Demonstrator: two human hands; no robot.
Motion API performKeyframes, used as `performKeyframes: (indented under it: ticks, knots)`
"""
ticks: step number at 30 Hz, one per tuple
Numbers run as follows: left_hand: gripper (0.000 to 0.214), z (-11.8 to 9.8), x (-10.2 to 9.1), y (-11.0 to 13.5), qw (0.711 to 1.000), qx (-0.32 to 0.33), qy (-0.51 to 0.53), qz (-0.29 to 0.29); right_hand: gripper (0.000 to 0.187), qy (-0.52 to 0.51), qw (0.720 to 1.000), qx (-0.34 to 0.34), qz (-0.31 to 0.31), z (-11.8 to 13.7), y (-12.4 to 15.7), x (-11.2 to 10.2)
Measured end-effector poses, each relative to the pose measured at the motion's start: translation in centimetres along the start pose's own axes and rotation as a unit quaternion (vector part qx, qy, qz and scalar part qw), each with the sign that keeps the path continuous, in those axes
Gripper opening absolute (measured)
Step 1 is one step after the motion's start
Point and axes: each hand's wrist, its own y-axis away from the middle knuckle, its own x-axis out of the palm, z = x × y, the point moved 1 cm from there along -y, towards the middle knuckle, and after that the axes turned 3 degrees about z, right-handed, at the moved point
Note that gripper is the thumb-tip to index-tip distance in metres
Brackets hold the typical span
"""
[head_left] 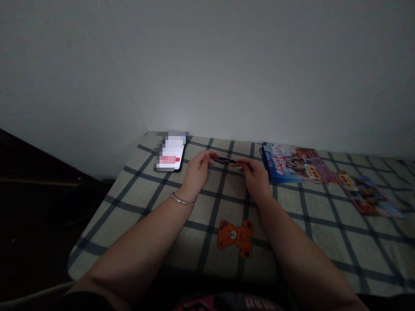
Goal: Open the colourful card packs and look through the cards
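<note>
Both my hands reach out over a checked cloth (292, 224) with dark grid lines. My left hand (197, 170), with a thin bangle at its wrist, pinches the left end of a small flat dark piece (223, 160) with coloured print. My right hand (256, 173) pinches its right end. The piece is held level just above the cloth, between the two hands. What it is exactly I cannot make out in the dim light.
A lit phone (170, 154) lies at the far left of the cloth near the wall. A blue printed box (293, 163) and a colourful booklet (366, 193) lie at the right. An orange bear (236, 236) is printed on the cloth. The left edge drops into darkness.
</note>
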Motion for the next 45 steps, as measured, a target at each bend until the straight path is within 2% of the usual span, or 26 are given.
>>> performKeyframes:
  ticks: [6,10,14,18,24,30,34,38,45]
  knots:
    - [0.028,0.0,0.0,0.0,1.0,-0.021,-0.011,0.002,0.03,0.007,0.999,-0.021,-0.025,0.2,0.1,-0.1]
    - [0.027,0.4,0.2,0.0,0.999,-0.016,0.044,0.004,0.03,-0.002,0.999,-0.024,-0.033,0.3,0.1,-0.1]
    - [0.023,0.5,0.3,0.0,0.996,-0.011,0.085,-0.001,0.029,-0.012,0.998,-0.056,-0.041,0.4,0.1,0.0]
    - [0.018,0.4,0.4,0.0,0.994,-0.012,0.105,-0.001,0.029,-0.02,0.997,-0.072,-0.034,0.4,0.2,0.1]
    - [0.021,0.5,0.5,0.1,0.995,0.016,0.099,-0.027,0.028,-0.019,0.998,-0.059,-0.02,0.7,0.3,0.2]
    - [0.02,0.3,0.2,0.3,0.996,0.079,0.036,-0.006,0.028,-0.041,0.998,-0.04,-0.006,0.3,0.2,0.4]
    - [0.017,-0.1,0.5,0.3,0.99,0.127,0.014,0.055,0.026,-0.049,0.997,-0.05,-0.016,0.1,0.2,0.5]
    - [0.011,-0.3,1.0,0.5,0.986,0.12,-0.03,0.116,0.027,-0.06,0.995,-0.056,-0.064,-0.1,0.3,0.3]
    - [0.007,-0.3,0.9,0.6,0.991,0.094,-0.027,0.091,0.027,-0.123,0.991,-0.027,-0.052,-0.4,0.1,0.7]
